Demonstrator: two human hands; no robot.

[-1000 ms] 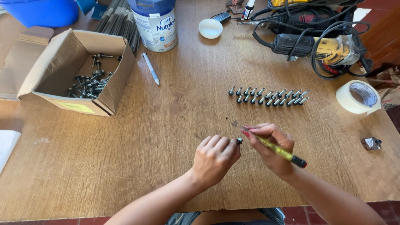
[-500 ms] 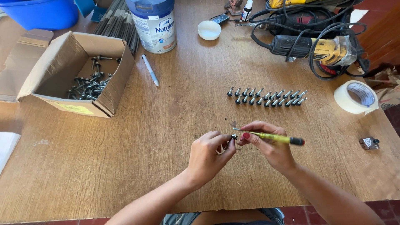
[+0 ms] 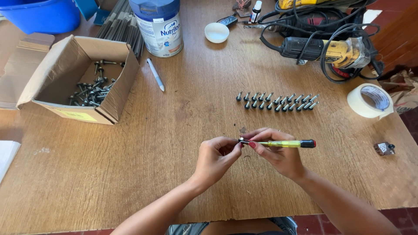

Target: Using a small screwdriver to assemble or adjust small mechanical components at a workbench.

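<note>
Near the table's front edge, left hand (image 3: 216,157) pinched shut on a small screw (image 3: 240,140), fingertips together around it. Right hand (image 3: 278,154) clamped around a yellow screwdriver (image 3: 283,143), held level, tip meeting the screw just above the wooden table (image 3: 183,130). Beyond, two neat rows of finished screws (image 3: 276,102); farther left, an open cardboard box (image 3: 82,80) holding loose ones. Probably risky: a slipping tip, given so little to grip, could jab a fingertip or flick the screw away. Could also roll into the rows and scatter them.
</note>
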